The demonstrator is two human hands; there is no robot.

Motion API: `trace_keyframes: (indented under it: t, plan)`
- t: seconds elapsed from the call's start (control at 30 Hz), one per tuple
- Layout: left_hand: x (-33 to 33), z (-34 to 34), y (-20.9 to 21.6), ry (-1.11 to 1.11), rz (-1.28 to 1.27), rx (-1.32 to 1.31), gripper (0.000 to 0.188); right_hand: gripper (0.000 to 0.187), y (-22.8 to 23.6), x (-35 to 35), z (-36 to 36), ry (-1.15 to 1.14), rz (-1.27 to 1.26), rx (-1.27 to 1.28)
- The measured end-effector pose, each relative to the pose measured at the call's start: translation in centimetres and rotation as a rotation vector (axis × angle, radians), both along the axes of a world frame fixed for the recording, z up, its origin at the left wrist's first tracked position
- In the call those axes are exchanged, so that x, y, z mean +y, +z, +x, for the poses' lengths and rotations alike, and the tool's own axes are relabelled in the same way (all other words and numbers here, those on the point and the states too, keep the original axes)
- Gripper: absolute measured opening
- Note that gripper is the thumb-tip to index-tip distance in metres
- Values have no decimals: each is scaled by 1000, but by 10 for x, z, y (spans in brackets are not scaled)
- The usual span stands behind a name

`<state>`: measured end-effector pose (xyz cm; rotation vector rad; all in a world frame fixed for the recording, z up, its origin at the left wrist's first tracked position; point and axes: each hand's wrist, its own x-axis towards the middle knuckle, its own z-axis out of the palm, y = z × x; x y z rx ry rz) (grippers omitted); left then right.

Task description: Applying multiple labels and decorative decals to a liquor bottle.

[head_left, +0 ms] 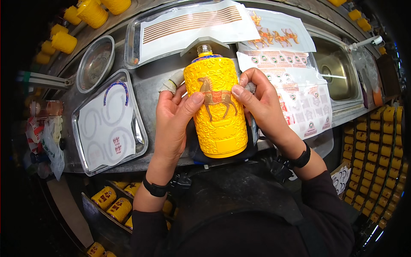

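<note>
Grey worktop (147, 96), sink (340, 83) — bottle (216, 126) between hands (172, 115)

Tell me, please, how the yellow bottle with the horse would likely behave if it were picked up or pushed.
The yellow bottle would probably roll if laid down, since its body is rounded. Its raised pattern should make it less slippery. The narrow neck looks like clear glass, so it may chip if knocked.

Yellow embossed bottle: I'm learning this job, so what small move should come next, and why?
Perhaps press along the horse decal with the right hand while the left hand steadies the yellow embossed bottle: both thumbs sit at the decal's sides, and raised relief surrounds it, so edges might lift.
</note>
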<state>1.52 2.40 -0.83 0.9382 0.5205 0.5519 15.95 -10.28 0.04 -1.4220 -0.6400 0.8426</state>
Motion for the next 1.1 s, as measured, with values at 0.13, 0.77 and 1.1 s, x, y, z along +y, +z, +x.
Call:
trace_keyframes:
  t: [0.13,0.77,1.1]
  plan:
    - [0,0,0,8,16,-1,57,22,-2,0,2,7,-24,-43]
    - [-1,1,0,9,-1,-23,61,35,-13,5,-2,-58,119,-134]
    - [-1,-1,-3,8,-7,-20,56,37,-11,1,-1,-46,-12,-152]
